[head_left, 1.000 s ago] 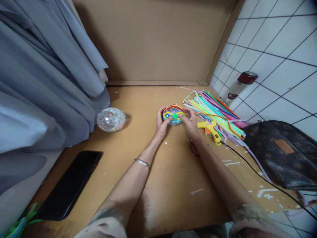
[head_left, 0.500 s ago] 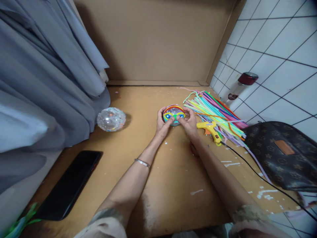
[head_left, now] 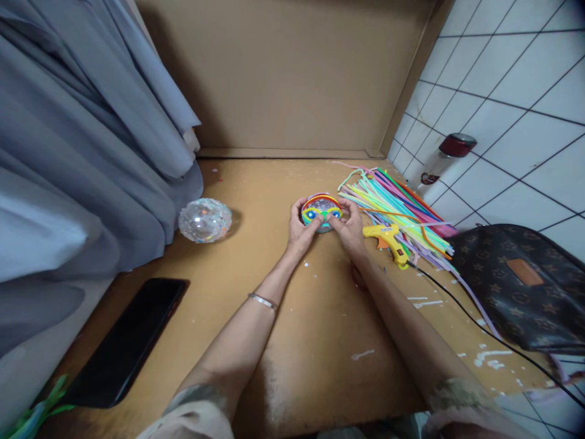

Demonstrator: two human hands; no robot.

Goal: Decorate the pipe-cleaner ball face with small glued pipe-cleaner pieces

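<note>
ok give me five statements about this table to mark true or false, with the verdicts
1. The left hand and right hand both hold the decorated round piece. True.
2. The yellow glue gun lies to the left of the decorated round piece. False: it lies to the right.
3. A clear ball sits on the table, on the curtain side. True.
4. The black phone lies on the brown bag. False: it lies on the table, on the opposite side from the bag.
5. A silver-coloured band is on the left arm. True.
</note>
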